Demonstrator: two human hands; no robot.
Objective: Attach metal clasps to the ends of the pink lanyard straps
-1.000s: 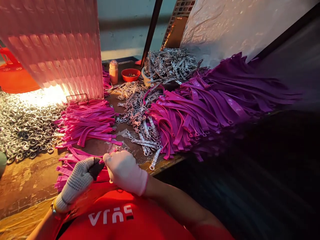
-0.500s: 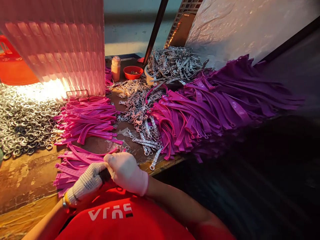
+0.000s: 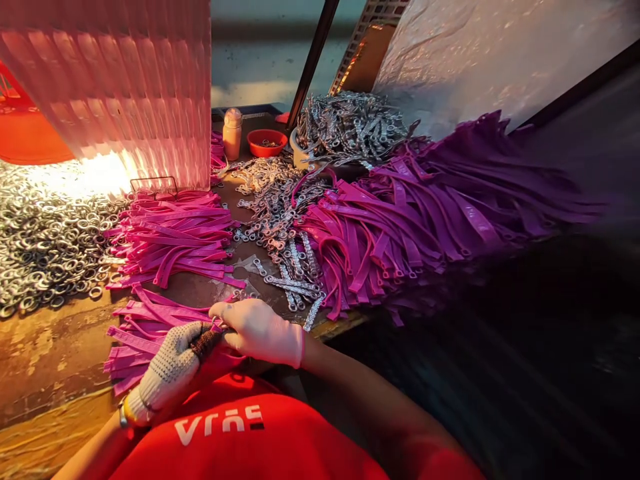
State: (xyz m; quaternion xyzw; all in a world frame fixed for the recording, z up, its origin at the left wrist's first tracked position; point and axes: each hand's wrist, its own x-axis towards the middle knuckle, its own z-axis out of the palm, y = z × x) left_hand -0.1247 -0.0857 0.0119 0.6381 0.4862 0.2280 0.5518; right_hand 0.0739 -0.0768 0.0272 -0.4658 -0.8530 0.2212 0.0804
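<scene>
My left hand [image 3: 170, 367], in a dotted knit glove with dark brown wrapping at the thumb, is closed in front of my chest on what looks like a pink strap [image 3: 227, 360]. My right hand [image 3: 260, 328], in a smooth pale glove, meets it from the right with pinched fingers. A small metal ring [image 3: 217, 323] shows between the fingertips of both hands; how it joins the strap is hidden. Just beyond my left hand lies a loose pile of pink straps [image 3: 135, 337]. Several silver link pieces [image 3: 295, 285] lie beyond my right hand.
A second pink strap pile [image 3: 173, 233] lies farther back, beside a heap of metal rings [image 3: 45, 247]. Purple straps [image 3: 400, 220] cover the right side. Behind stand a heaped tub of metal pieces [image 3: 355, 127], a red bowl [image 3: 265, 148], a bottle [image 3: 232, 133] and a ribbed translucent panel [image 3: 150, 100].
My right hand has shifted slightly right and turned, its fingers lower against the left. The metal ring and the brown thumb wrapping now show between the hands.
</scene>
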